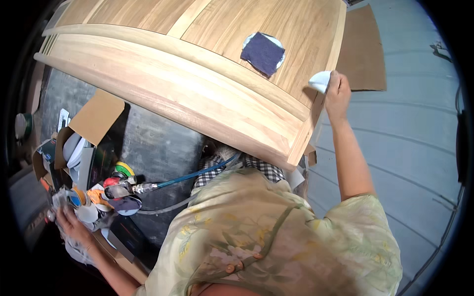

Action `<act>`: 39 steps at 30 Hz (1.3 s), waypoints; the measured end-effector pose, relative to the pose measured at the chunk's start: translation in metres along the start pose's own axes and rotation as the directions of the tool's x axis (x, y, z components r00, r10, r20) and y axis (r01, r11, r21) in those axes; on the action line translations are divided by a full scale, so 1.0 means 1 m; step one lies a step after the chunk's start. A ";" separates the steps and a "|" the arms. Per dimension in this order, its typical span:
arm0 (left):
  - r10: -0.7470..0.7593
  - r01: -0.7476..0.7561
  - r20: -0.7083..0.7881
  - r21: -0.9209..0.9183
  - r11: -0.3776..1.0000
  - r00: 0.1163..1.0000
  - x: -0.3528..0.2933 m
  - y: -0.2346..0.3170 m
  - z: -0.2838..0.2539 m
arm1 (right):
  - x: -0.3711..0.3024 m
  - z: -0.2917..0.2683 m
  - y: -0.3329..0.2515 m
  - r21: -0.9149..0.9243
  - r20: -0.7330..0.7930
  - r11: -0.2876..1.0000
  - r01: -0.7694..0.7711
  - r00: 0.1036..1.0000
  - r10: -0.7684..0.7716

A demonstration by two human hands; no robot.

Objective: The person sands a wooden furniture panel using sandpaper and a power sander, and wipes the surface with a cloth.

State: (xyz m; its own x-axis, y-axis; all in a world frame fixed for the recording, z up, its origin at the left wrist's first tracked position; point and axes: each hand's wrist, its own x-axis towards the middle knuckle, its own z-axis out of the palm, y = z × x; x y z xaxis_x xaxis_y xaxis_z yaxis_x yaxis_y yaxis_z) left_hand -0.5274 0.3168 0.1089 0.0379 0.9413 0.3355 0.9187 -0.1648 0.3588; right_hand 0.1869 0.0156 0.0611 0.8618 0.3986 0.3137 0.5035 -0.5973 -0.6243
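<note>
Between the fingers of my right hand (pixel 337 94) is a folded white sanding disc (pixel 320 81), held above the right edge of a pale wooden panel (pixel 212 74). A dark purple fabric-like square (pixel 263 53) lies over a light blue round disc (pixel 280 44) on the panel. Down at the left, my left hand (pixel 74 228) reaches into a cluster of tools and discs, beside clear plastic (pixel 61 198). Its fingers are blurred, and whether they grip anything is unclear. Just right of it sits a red and black air sander (pixel 118 189) with a blue hose (pixel 197 173).
Open cardboard boxes (pixel 97 116) hold sanding discs (pixel 76 150) at the left. A dark grey work surface (pixel 153 143) lies below the panel. Cardboard (pixel 363 54) leans beyond the panel's right end, over a light blue-grey floor (pixel 390 143). A grey hose (pixel 170 209) runs toward my lap.
</note>
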 end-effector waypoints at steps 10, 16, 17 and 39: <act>0.767 -0.439 0.175 -0.732 0.521 0.617 -0.244 0.459 0.160 | 0.082 0.065 0.044 -0.160 0.176 0.766 0.623 0.781 -0.599; 0.694 -0.449 0.219 -0.623 0.640 0.685 -0.318 0.506 0.198 | 0.079 0.076 0.085 0.107 0.115 0.786 0.610 0.777 -0.619; 0.683 -0.444 0.230 -0.610 0.656 0.694 -0.322 0.507 0.200 | 0.080 0.077 0.086 0.153 0.092 0.779 0.609 0.776 -0.624; 0.751 -0.375 0.208 -0.764 0.525 0.627 -0.307 0.515 0.215 | 0.086 0.069 0.077 0.226 0.163 0.800 0.555 0.789 -0.593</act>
State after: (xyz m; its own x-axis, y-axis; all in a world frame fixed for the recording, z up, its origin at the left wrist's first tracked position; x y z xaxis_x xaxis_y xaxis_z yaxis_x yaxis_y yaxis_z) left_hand 0.0190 0.0063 0.0034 0.7954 0.5276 0.2982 0.1683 -0.6650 0.7277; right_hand 0.2957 0.0521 -0.0088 0.3710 0.7820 0.5008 0.8675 -0.0995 -0.4873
